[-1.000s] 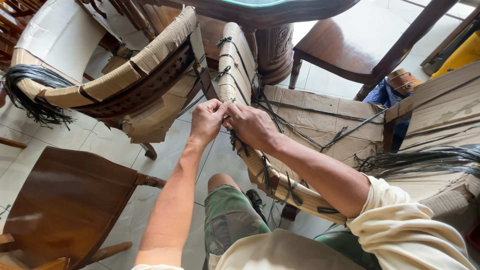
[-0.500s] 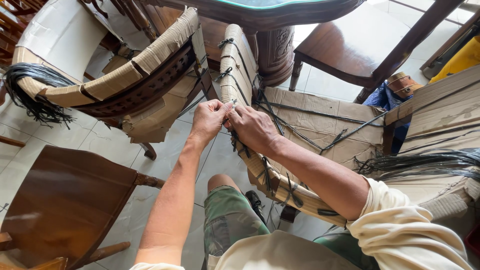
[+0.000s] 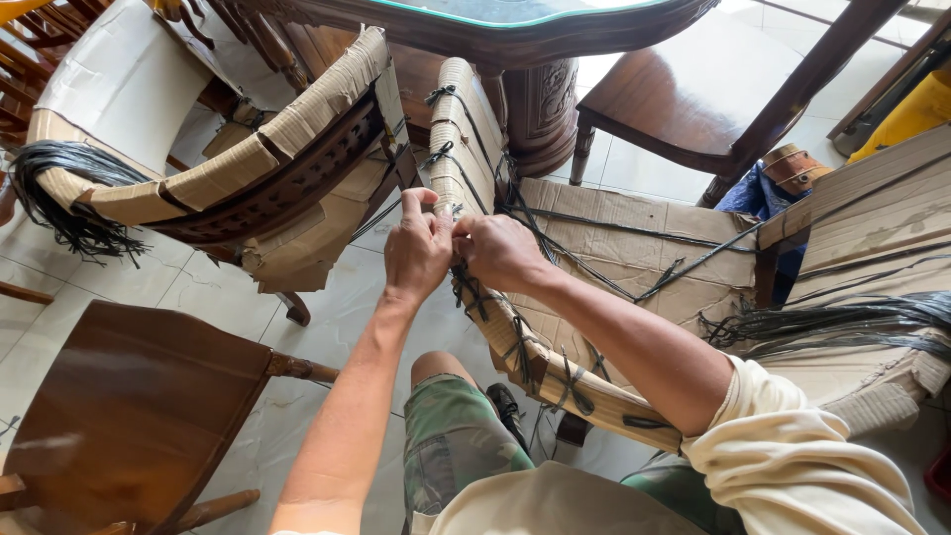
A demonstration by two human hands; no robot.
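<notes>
A wooden chair lies tipped in front of me, its curved arm wrapped in brown cardboard (image 3: pixel 466 139) and tied with black plastic string (image 3: pixel 555 233). My left hand (image 3: pixel 416 250) and my right hand (image 3: pixel 495 253) meet at that wrapped arm, both pinching the black string where it crosses the cardboard. The fingers are closed tight around the string at a knot. More black string runs loosely over the cardboard-covered seat (image 3: pixel 634 258) to the right.
A second cardboard-wrapped chair (image 3: pixel 297 139) stands at left with a bundle of black string (image 3: pixel 59 198) hanging off it. A bare wooden chair seat (image 3: pixel 119 396) is at lower left. A carved round table (image 3: pixel 515 40) with a glass top stands behind. Another string bundle (image 3: pixel 842 322) lies at right.
Both hands have stayed at the same spot on the wrapped arm; the fingers shift slightly as they work the string.
</notes>
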